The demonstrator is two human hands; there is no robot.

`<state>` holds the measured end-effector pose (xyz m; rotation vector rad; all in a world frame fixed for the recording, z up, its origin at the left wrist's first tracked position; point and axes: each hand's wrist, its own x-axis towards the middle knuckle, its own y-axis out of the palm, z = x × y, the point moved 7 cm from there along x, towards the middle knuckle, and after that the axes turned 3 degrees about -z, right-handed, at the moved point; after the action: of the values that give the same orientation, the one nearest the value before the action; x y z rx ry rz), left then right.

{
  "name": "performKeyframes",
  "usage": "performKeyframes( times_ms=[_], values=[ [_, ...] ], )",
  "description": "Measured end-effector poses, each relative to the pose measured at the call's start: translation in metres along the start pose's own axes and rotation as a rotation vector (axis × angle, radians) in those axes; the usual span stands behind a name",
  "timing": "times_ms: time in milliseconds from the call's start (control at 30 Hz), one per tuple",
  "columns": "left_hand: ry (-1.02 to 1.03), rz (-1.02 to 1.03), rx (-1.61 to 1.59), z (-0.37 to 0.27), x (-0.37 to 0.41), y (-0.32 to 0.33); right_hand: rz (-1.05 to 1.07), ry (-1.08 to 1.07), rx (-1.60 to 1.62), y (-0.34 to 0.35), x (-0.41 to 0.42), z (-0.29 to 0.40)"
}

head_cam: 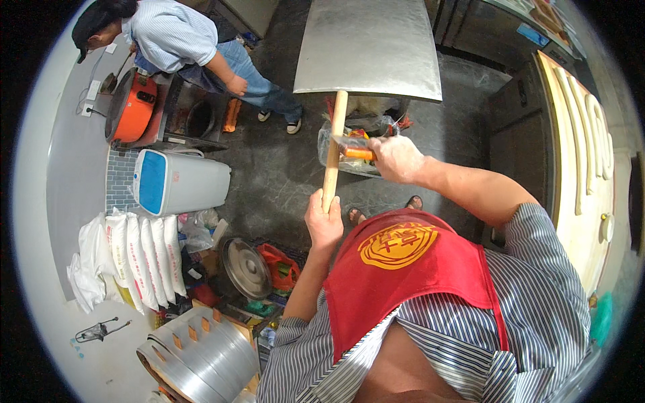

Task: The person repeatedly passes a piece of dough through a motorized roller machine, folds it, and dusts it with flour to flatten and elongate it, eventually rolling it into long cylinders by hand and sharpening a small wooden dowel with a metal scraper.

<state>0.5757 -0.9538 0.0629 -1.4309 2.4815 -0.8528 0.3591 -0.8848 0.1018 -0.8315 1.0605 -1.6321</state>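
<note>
My left hand (325, 221) is closed around the near end of a wooden rolling pin (333, 158), which points away from me. Its far end reaches the edge of a metal-topped table (370, 55); whether it touches cannot be told. My right hand (400, 157) grips a scraper (359, 152) with an orange handle and a metal blade. The blade lies across the pin's middle, on or just over the wood. Pale, flour-like dust covers the right hand. Below the pin, a plastic-lined container (327, 143) with mixed contents is partly hidden by the scraper and my hand.
Several dough ropes (574, 141) lie on a wooden board (567, 242) at right. Another person (174, 38) stands at far left beside an orange round cooker (133, 108). A white plastic appliance (194, 184), filled sacks (146, 262) and stacked metal steamers (206, 352) line the left side.
</note>
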Motion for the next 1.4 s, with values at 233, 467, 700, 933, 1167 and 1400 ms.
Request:
performKeyframes(
  times_ms=[233,467,700,933,1167,1400],
  values=[
    [0.288,-0.054,0.205,-0.021,-0.004,-0.013,-0.053,0.156,-0.03,-0.021,0.034,-0.029],
    [0.418,-0.084,0.336,-0.026,-0.005,-0.017,0.051,-0.067,0.001,-0.006,0.013,0.008],
    [0.539,-0.039,0.592,-0.02,-0.012,-0.021,0.202,-0.039,-0.08,-0.005,0.007,0.02],
    [0.435,-0.042,0.506,0.003,-0.01,-0.02,0.051,0.326,0.004,-0.003,0.03,-0.065],
    [-0.828,-0.004,-0.656,0.125,-0.034,0.018,-0.268,0.388,0.397,-0.028,0.009,-0.08],
    [-0.705,0.18,-0.835,0.062,-0.031,0.032,-0.061,-0.029,0.261,0.005,-0.015,-0.005]
  ],
)
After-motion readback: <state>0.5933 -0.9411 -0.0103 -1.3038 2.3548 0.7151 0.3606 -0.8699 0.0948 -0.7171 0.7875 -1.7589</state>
